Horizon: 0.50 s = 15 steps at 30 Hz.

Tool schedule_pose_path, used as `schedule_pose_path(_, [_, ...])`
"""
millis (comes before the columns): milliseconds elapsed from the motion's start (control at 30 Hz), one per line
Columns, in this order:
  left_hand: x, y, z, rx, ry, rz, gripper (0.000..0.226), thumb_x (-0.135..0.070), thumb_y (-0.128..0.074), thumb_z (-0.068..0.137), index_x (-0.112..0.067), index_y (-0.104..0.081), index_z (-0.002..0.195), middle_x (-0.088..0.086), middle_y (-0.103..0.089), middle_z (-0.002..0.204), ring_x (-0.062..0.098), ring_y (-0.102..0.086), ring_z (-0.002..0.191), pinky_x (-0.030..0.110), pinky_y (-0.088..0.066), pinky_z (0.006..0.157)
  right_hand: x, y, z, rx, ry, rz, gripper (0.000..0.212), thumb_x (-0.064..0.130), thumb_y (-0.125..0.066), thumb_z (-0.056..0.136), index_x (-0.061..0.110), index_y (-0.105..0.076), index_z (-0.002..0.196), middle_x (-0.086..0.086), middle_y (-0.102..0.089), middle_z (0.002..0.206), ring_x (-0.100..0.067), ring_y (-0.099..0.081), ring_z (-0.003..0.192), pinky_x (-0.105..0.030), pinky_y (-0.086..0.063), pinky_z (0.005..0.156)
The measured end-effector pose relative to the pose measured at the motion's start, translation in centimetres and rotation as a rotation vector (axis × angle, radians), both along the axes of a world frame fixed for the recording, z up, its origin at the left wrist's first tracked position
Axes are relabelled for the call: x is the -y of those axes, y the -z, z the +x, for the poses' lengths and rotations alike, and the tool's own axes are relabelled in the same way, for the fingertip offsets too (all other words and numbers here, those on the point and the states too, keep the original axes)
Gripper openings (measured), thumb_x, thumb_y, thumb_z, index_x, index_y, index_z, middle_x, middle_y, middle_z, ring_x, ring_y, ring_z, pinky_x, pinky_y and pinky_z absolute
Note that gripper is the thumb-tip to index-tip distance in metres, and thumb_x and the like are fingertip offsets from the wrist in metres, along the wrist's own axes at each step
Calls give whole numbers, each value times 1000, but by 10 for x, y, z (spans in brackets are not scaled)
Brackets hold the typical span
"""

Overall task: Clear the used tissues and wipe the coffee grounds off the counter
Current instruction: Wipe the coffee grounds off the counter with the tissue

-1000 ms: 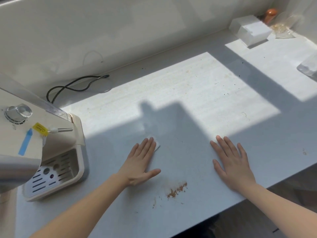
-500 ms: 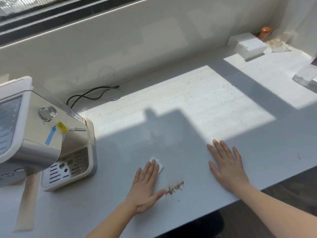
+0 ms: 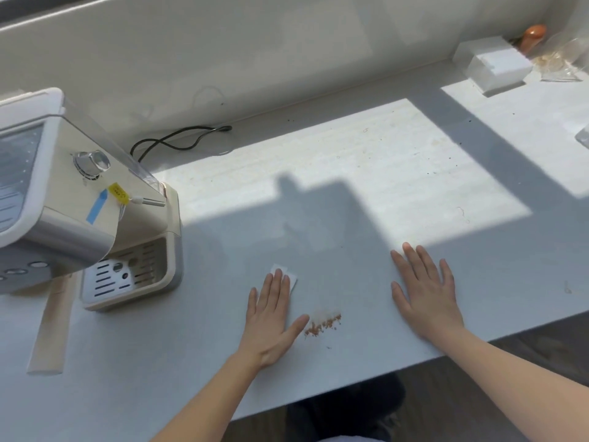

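My left hand [image 3: 271, 317] lies flat, palm down, on the pale counter [image 3: 350, 173], its fingertips resting on a small white folded tissue [image 3: 284, 273] that pokes out beyond them. Just right of my left thumb sits a little pile of brown coffee grounds [image 3: 322, 325]. My right hand [image 3: 425, 291] is also spread flat on the counter, farther right, with nothing under it. Tiny dark specks dot the sunlit part of the counter.
A cream coffee machine [image 3: 73, 205] with its drip tray [image 3: 127, 275] stands at the left, a black cable [image 3: 178, 140] behind it. A white tissue box [image 3: 495, 65], an orange-brown object [image 3: 534, 38] and clear plastic wrap [image 3: 564, 63] sit in the far right corner. The counter's front edge runs close below my hands.
The view has shifted, so the machine and far wall show more. My left hand with the tissue has slid toward me, closer to the grounds. My right hand has stayed flat.
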<state>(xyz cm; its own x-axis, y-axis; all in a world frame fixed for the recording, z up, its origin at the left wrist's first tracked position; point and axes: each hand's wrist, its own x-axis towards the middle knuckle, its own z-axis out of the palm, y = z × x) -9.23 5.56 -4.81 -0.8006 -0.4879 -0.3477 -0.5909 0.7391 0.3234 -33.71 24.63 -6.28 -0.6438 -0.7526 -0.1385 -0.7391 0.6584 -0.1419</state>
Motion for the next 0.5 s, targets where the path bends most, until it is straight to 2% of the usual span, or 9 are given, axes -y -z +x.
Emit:
schedule_pose_path(167, [-28, 2, -7, 27, -4, 24, 81, -73, 0, 82, -27, 24, 144, -13, 37, 149, 2, 37, 135, 37, 24, 113, -1, 0, -1, 8, -3, -8, 64, 49, -10, 89, 29, -12, 149, 4, -9, 160, -12, 2, 146, -47, -3, 117])
schedule_pose_path(267, [2, 4, 3, 38, -112, 10, 79, -74, 2, 80, -30, 28, 140, -13, 39, 147, 3, 37, 134, 37, 24, 112, -1, -1, -1, 5, -9, -6, 63, 49, -11, 89, 29, -11, 149, 4, -9, 160, -13, 2, 146, -47, -3, 118])
schedule_pose_path(400, [63, 7, 42, 123, -276, -20, 73, -63, -12, 91, -25, 23, 142, -8, 28, 153, 4, 31, 135, 41, 16, 115, -2, -1, -1, 2, -12, -12, 63, 49, -12, 89, 29, -11, 149, 3, -9, 160, -14, 1, 147, -48, -4, 118])
schedule_pose_path(500, [71, 10, 66, 133, -305, -21, 76, -64, -7, 82, -25, 25, 139, -10, 29, 152, 2, 31, 134, 39, 16, 114, -1, -1, -1, 7, -14, -14, 64, 49, -11, 89, 28, -12, 149, 2, -9, 160, -15, 0, 147, -49, -4, 118])
